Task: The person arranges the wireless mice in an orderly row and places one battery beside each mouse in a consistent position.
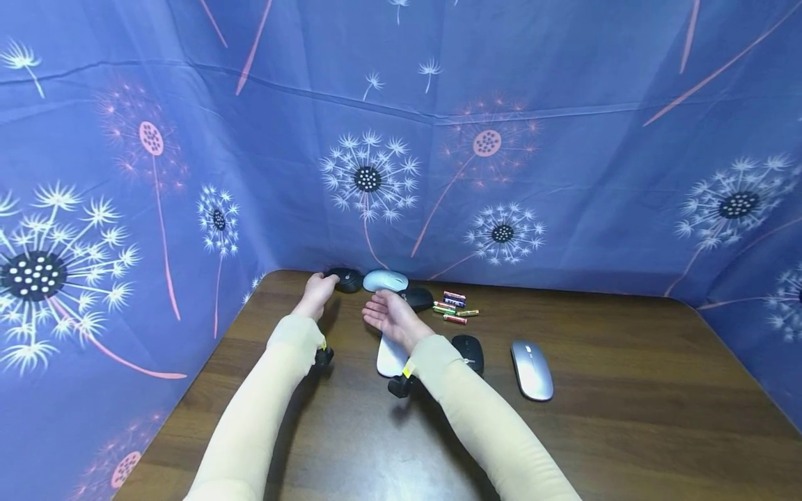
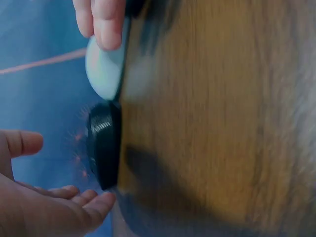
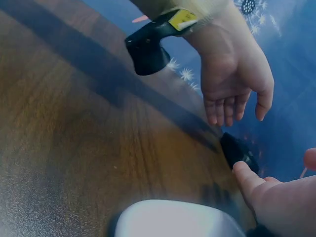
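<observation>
- The left hand (image 1: 316,291) is beside a black computer mouse (image 1: 347,280) at the tabletop's (image 1: 626,369) far left corner; its fingers are extended with the thumb well apart, the fingertips right at the mouse's end, though actual contact is hard to tell.
- The right hand (image 1: 395,316) is above the tabletop, palm turned toward the left hand, fingers straight and holding nothing.
- A pale blue mouse (image 1: 385,280) sits just right of that black mouse, along the back edge.
- A second black mouse (image 1: 420,299) lies partly hidden behind the right hand, and a white mouse (image 1: 390,358) below it.
- Further right are loose batteries (image 1: 454,303), a third black mouse (image 1: 470,350) beside the right sleeve (image 1: 482,410), and a silver mouse (image 1: 532,370).
- Blue dandelion-print fabric (image 1: 583,160) hangs behind.
</observation>
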`<state>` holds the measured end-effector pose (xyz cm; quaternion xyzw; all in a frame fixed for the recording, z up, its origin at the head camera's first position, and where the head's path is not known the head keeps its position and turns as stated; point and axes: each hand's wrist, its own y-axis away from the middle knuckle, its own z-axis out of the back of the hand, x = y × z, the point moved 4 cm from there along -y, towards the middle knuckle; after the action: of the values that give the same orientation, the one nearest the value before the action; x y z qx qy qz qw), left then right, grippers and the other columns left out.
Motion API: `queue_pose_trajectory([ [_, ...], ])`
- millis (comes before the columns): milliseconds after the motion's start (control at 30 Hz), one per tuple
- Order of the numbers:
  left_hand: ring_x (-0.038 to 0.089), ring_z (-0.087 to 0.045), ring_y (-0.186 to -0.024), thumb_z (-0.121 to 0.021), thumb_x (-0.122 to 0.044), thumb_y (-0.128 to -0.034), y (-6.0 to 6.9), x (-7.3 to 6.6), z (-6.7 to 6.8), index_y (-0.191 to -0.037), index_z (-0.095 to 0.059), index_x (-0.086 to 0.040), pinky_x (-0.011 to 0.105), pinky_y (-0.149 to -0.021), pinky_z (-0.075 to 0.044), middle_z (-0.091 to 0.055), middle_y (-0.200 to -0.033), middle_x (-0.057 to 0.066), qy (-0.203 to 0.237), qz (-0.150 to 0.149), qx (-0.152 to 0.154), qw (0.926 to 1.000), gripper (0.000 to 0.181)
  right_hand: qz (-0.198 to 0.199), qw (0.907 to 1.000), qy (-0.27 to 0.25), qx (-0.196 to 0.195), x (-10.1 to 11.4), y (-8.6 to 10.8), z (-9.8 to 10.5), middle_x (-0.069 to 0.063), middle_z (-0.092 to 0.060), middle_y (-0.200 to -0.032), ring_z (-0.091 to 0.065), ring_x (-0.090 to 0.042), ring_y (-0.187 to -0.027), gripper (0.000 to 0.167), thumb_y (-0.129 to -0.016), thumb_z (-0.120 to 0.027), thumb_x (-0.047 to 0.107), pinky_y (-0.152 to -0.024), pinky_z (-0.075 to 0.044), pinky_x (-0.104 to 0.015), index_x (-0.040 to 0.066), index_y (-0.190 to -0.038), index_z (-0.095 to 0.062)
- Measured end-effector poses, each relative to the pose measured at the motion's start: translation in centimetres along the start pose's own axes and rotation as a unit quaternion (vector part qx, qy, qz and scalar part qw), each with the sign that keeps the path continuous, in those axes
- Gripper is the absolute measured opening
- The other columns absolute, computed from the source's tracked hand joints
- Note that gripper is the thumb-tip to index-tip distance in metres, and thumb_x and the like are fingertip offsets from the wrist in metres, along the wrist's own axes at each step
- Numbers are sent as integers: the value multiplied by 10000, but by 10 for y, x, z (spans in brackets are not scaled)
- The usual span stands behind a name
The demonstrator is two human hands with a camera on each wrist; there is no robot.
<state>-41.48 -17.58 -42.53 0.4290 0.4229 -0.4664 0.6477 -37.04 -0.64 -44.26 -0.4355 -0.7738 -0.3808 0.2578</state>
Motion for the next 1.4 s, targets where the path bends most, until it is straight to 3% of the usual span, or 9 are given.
queue_pose_trajectory([
  [33, 350, -239, -1387, -467, -176, -889, -9, 5, -1, -1421, -214, 138, 394, -1150, -211, -254, -1484, 283, -55, -59, -40, 10000, 667, 18, 10000, -42, -5, 0, -1, 1, -306, -245, -1465, -291, -416, -1358, 549, -989, -367, 182, -1120, -287, -431, -112, -1425, -209],
  [200, 375, -309, -1346, -481, -241, -895, -22, 10, -2, -1408, -265, 122, 428, -1119, -272, -331, -1440, 290, -739, -207, -98, 9970, 665, 43, 9997, -225, -101, -5, -8, 5, -308, -250, -1464, -284, -420, -1360, 560, -990, -356, 203, -1123, -279, -445, -111, -1429, -203],
  [433, 440, -313, -1326, -471, -348, -906, -35, 15, 0, -1417, -256, 111, 462, -1107, -284, -325, -1419, 337, -2185, -328, -141, 9752, 720, 18, 9996, -193, -197, -10, -14, 9, -312, -268, -1456, -299, -425, -1350, 549, -997, -315, 218, -1117, -285, -459, -119, -1420, -219],
  [700, 452, -245, -1355, -414, -411, -946, -40, 14, 0, -1428, -218, 114, 483, -1123, -242, -274, -1448, 331, -2505, -268, 282, 9673, 739, -42, 9995, -210, -215, -12, -14, 8, -307, -246, -1471, -280, -414, -1362, 564, -1012, -291, 253, -1125, -270, -456, -115, -1430, -203],
  [833, 449, -250, -1356, -381, -410, -968, -41, 11, -1, -1431, -213, 118, 483, -1125, -243, -269, -1460, 322, -2820, -415, 498, 9572, 722, 6, 9996, -221, -174, -10, -14, 7, -313, -244, -1470, -278, -419, -1361, 568, -1014, -281, 256, -1124, -272, -457, -119, -1431, -196],
  [1167, 476, -303, -1317, -391, -343, -963, -43, 9, -5, -1395, -290, 142, 480, -1116, -262, -330, -1424, 333, -3328, -654, 370, 9400, 657, 2, 9992, -286, -270, -9, -15, 9, -298, -287, -1455, -315, -402, -1350, 578, -1016, -266, 298, -1116, -294, -440, -105, -1428, -228],
  [1333, 488, -350, -1279, -430, -300, -941, -45, 7, -8, -1361, -323, 168, 481, -1092, -298, -375, -1383, 342, -3705, -609, 314, 9263, 638, 25, 9993, -238, -296, -9, -16, 10, -296, -301, -1449, -325, -398, -1345, 575, -1018, -264, 303, -1115, -297, -437, -104, -1424, -244],
  [1400, 490, -362, -1267, -445, -291, -935, -45, 7, -10, -1346, -348, 167, 484, -1084, -308, -395, -1365, 341, -3718, -559, 255, 9263, 623, 17, 9993, -233, -295, -9, -17, 11, -297, -299, -1450, -323, -398, -1346, 577, -1017, -264, 304, -1116, -295, -437, -104, -1425, -242],
])
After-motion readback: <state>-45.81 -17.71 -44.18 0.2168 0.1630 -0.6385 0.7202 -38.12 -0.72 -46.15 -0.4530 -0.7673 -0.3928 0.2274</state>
